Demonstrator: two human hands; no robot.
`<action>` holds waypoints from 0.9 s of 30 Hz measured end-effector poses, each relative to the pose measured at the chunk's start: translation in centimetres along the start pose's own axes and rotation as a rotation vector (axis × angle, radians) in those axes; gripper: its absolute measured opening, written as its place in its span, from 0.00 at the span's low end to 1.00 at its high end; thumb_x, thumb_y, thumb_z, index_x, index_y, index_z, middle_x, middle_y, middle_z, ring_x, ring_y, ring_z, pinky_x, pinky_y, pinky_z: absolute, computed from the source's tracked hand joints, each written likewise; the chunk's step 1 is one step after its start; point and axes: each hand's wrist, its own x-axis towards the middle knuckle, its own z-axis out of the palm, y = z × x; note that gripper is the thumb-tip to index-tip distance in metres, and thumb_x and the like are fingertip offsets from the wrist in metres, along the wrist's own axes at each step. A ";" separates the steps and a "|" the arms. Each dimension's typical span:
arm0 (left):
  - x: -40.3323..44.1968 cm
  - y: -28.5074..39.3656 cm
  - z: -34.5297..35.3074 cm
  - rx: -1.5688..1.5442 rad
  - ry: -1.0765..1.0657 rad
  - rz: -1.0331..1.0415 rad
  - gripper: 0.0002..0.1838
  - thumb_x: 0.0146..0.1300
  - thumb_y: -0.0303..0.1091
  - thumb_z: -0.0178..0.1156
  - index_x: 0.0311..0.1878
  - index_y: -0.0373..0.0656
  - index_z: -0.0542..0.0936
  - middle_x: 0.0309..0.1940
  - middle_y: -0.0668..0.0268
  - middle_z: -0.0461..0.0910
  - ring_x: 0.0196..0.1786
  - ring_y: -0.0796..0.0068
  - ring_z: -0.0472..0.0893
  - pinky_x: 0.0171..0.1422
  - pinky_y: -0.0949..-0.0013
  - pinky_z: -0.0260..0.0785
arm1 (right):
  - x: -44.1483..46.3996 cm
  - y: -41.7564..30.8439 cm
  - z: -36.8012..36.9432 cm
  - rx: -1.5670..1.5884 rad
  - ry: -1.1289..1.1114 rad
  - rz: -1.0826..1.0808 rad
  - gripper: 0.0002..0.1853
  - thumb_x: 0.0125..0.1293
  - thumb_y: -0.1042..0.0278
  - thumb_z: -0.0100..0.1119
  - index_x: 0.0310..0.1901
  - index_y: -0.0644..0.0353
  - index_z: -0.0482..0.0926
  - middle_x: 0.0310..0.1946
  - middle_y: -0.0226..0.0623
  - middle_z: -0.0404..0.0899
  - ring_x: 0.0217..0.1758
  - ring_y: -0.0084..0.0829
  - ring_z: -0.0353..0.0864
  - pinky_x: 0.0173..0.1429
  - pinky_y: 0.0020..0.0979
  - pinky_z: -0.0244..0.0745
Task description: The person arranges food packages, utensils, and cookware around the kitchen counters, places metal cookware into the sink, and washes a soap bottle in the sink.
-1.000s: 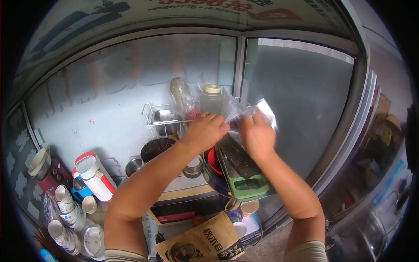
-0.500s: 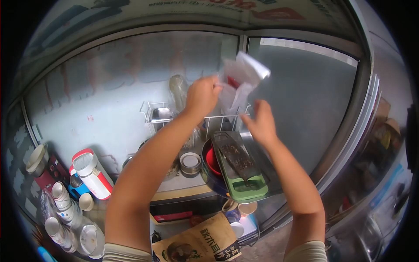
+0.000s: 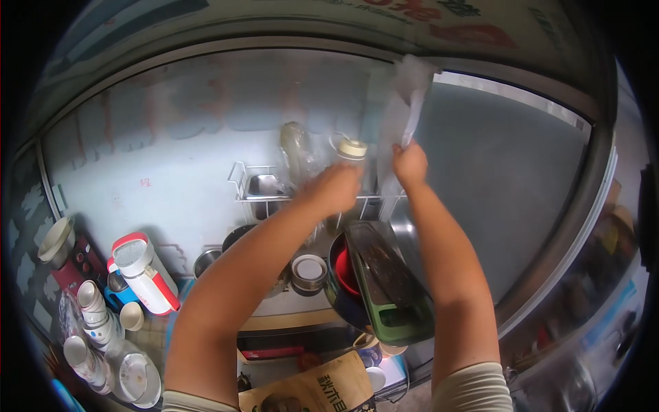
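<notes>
My right hand (image 3: 410, 163) grips the lower part of a whitish plastic bag (image 3: 405, 103), which stands up in front of the window frame. My left hand (image 3: 338, 188) is closed in front of a clear jar with a cream lid (image 3: 353, 147), over the white wire rack (image 3: 237, 182); what its fingers hold, if anything, is hidden. A wrapped pale vegetable (image 3: 294, 147) is left of the jar. Below my hands, a green tray with a dark grater-like piece (image 3: 399, 324) lies beside a red bowl (image 3: 347, 271).
A red and white jug (image 3: 145, 271) and stacked bowls (image 3: 99, 323) stand at the left. Round tins (image 3: 309, 270) sit on the counter. A brown printed packet (image 3: 322, 388) lies at the front. A metal-framed window (image 3: 515, 185) closes off the right.
The bag has moved up and right and is now in my right hand. My left hand has come down from the bag to the front of the jar. The view has shifted slightly.
</notes>
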 end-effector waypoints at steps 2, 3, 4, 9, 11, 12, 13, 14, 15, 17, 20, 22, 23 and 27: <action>-0.9 -1.8 2.0 0.042 -0.156 -0.038 0.18 0.60 0.31 0.53 0.54 0.39 0.71 0.47 0.49 0.74 0.52 0.52 0.73 0.56 0.56 0.65 | 1.0 0.6 1.1 0.004 -0.007 0.025 0.17 0.58 0.59 0.58 0.40 0.66 0.73 0.38 0.54 0.78 0.45 0.52 0.77 0.50 0.45 0.71; -1.3 -2.2 2.4 0.056 -0.234 -0.029 0.18 0.60 0.30 0.52 0.54 0.39 0.71 0.47 0.49 0.74 0.52 0.52 0.73 0.56 0.57 0.65 | 1.2 0.7 1.4 -0.001 -0.013 0.034 0.17 0.58 0.59 0.58 0.40 0.66 0.73 0.38 0.54 0.78 0.45 0.52 0.77 0.50 0.45 0.71; -1.5 -2.6 2.6 0.070 -0.312 -0.020 0.18 0.60 0.30 0.52 0.54 0.39 0.71 0.47 0.50 0.74 0.52 0.52 0.73 0.56 0.57 0.65 | 1.6 0.7 1.7 -0.006 -0.016 0.041 0.17 0.58 0.58 0.58 0.40 0.66 0.73 0.38 0.54 0.78 0.45 0.52 0.77 0.50 0.44 0.71; -1.3 -4.6 4.1 0.075 -0.193 0.091 0.19 0.59 0.24 0.50 0.55 0.39 0.71 0.45 0.50 0.76 0.49 0.55 0.76 0.53 0.58 0.67 | 3.2 0.7 2.3 -0.062 -0.115 -0.070 0.17 0.58 0.60 0.57 0.41 0.66 0.74 0.39 0.53 0.78 0.46 0.51 0.76 0.50 0.44 0.71; -1.2 -4.7 4.4 0.053 -0.186 0.084 0.21 0.57 0.21 0.48 0.56 0.39 0.71 0.44 0.51 0.76 0.47 0.57 0.78 0.50 0.59 0.69 | 2.5 -1.0 0.8 -0.097 -0.152 -0.066 0.16 0.58 0.61 0.56 0.41 0.66 0.74 0.40 0.53 0.78 0.47 0.51 0.76 0.50 0.44 0.71; -1.1 -4.8 4.5 0.020 -0.196 0.061 0.22 0.56 0.19 0.48 0.56 0.40 0.71 0.45 0.51 0.76 0.46 0.58 0.79 0.49 0.60 0.70 | 2.4 -1.0 0.8 -0.087 -0.151 -0.064 0.16 0.58 0.61 0.56 0.42 0.66 0.74 0.41 0.52 0.78 0.47 0.50 0.76 0.51 0.44 0.71; -1.1 -4.8 4.6 -0.012 -0.205 0.038 0.23 0.55 0.18 0.47 0.56 0.40 0.71 0.45 0.51 0.76 0.44 0.59 0.80 0.48 0.61 0.70 | 2.3 -1.0 0.9 -0.076 -0.149 -0.061 0.16 0.58 0.61 0.56 0.42 0.66 0.74 0.41 0.52 0.78 0.47 0.50 0.76 0.51 0.44 0.70; -1.0 -4.8 4.7 -0.024 -0.208 0.022 0.23 0.54 0.17 0.46 0.56 0.40 0.71 0.44 0.51 0.77 0.44 0.60 0.80 0.47 0.62 0.71 | 2.3 -1.1 0.9 -0.065 -0.147 -0.060 0.16 0.58 0.61 0.56 0.42 0.66 0.74 0.41 0.51 0.78 0.48 0.50 0.76 0.51 0.44 0.70; -1.1 -4.6 4.5 -0.038 -0.212 0.007 0.24 0.53 0.16 0.46 0.56 0.39 0.71 0.44 0.51 0.77 0.43 0.61 0.81 0.46 0.63 0.71 | 2.1 -1.3 0.7 -0.069 -0.193 -0.016 0.16 0.58 0.62 0.55 0.43 0.66 0.74 0.41 0.52 0.78 0.48 0.50 0.76 0.52 0.44 0.70; -1.1 -4.6 4.7 -0.059 -0.210 -0.027 0.25 0.52 0.15 0.45 0.56 0.40 0.72 0.43 0.51 0.78 0.42 0.62 0.81 0.46 0.64 0.71 | 1.8 -1.6 0.3 -0.080 -0.287 0.075 0.16 0.58 0.62 0.55 0.43 0.65 0.74 0.42 0.52 0.78 0.48 0.51 0.76 0.52 0.44 0.70; -0.9 -4.6 5.0 -0.052 -0.198 -0.060 0.26 0.52 0.16 0.46 0.56 0.44 0.73 0.40 0.52 0.79 0.43 0.62 0.81 0.46 0.64 0.71 | 1.5 -0.7 1.0 -0.080 -0.209 0.054 0.16 0.58 0.62 0.55 0.43 0.65 0.74 0.42 0.53 0.77 0.49 0.51 0.75 0.53 0.44 0.69; -0.8 -4.7 5.1 -0.016 -0.201 -0.067 0.27 0.53 0.16 0.47 0.57 0.49 0.74 0.38 0.54 0.80 0.43 0.62 0.81 0.46 0.63 0.70 | 2.0 0.2 1.8 -0.033 -0.166 0.038 0.16 0.58 0.62 0.55 0.44 0.65 0.74 0.43 0.53 0.77 0.49 0.51 0.75 0.53 0.44 0.69; -0.7 -5.1 5.6 -0.048 -0.170 -0.087 0.27 0.53 0.17 0.48 0.56 0.51 0.74 0.38 0.55 0.80 0.43 0.62 0.81 0.46 0.63 0.70 | 2.3 0.6 2.3 -0.008 -0.145 0.031 0.16 0.58 0.62 0.55 0.44 0.65 0.74 0.43 0.53 0.77 0.49 0.51 0.75 0.53 0.44 0.69; -0.7 -4.8 5.9 -0.169 -0.140 -0.207 0.26 0.54 0.19 0.50 0.55 0.55 0.76 0.37 0.56 0.80 0.40 0.61 0.80 0.44 0.63 0.70 | 4.0 2.8 4.4 0.068 -0.220 0.024 0.17 0.59 0.62 0.55 0.45 0.65 0.74 0.43 0.53 0.77 0.50 0.51 0.75 0.54 0.43 0.68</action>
